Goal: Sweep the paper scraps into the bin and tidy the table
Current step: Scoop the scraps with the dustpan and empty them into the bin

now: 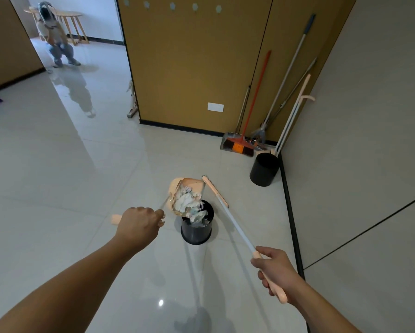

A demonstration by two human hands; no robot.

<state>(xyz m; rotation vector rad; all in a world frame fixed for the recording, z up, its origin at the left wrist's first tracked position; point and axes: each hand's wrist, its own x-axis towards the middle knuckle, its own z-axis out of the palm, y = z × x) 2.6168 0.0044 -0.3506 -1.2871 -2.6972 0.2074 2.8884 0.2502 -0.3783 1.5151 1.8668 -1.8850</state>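
Step in hand: we were tipping the dustpan [188,188] so its load dropped into the black bin [196,233], which stood on the tiled floor [69,176], well out from the wall corner.
Left hand: our left hand [139,224] was curled round the dustpan's handle, knuckles up, holding the pan tilted steeply just above the bin's far rim.
Right hand: our right hand [275,272] gripped the peach end of the broom [235,227], its brush head beside the bin, on the bin's far right side.
Paper scraps: the paper scraps [189,205] hung in a crumpled wad from the pan's mouth, partly inside the bin.
How to do it well: we judged the pan's lip should stay over the opening, tilt raised slowly, perhaps with a light shake.
Risk: the wad looked wider than the bin's mouth, so pieces could spill onto the floor.
Elsewhere: a second bin [265,169] and other brooms [242,143] stood by the wall corner.
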